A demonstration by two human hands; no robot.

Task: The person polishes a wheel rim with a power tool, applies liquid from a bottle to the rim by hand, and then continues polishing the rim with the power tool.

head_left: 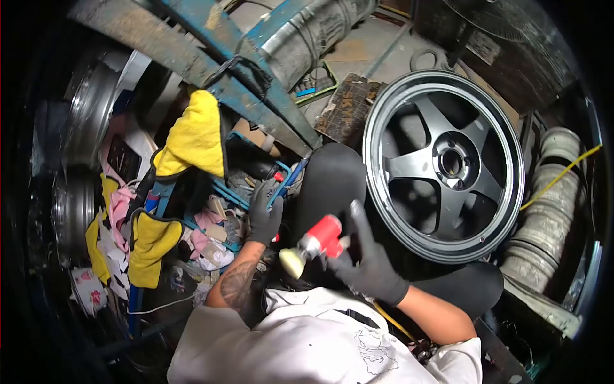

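Note:
My right hand (374, 265), in a dark glove, holds a small red air polisher (326, 235) over my lap. Its pale yellow foam pad (292, 262) points down and left, and the index finger stretches upward off the tool. My left hand (265, 214), also gloved, reaches forward with extended fingers beside a blue wire rack (230, 193). Its fingertips are right at the red cap of a dark bottle (252, 160) lying there. A black five-spoke wheel rim (416, 168) with a polished lip leans by my right knee.
Yellow cloths (195, 137) hang on the blue metal frame (220, 64) at left, above crumpled rags and paper (214, 246). Bare rims (83, 115) stand at far left. Stacked metal barrels (543, 205) and a yellow hose (559, 178) are at right. A green tray (320, 83) sits ahead.

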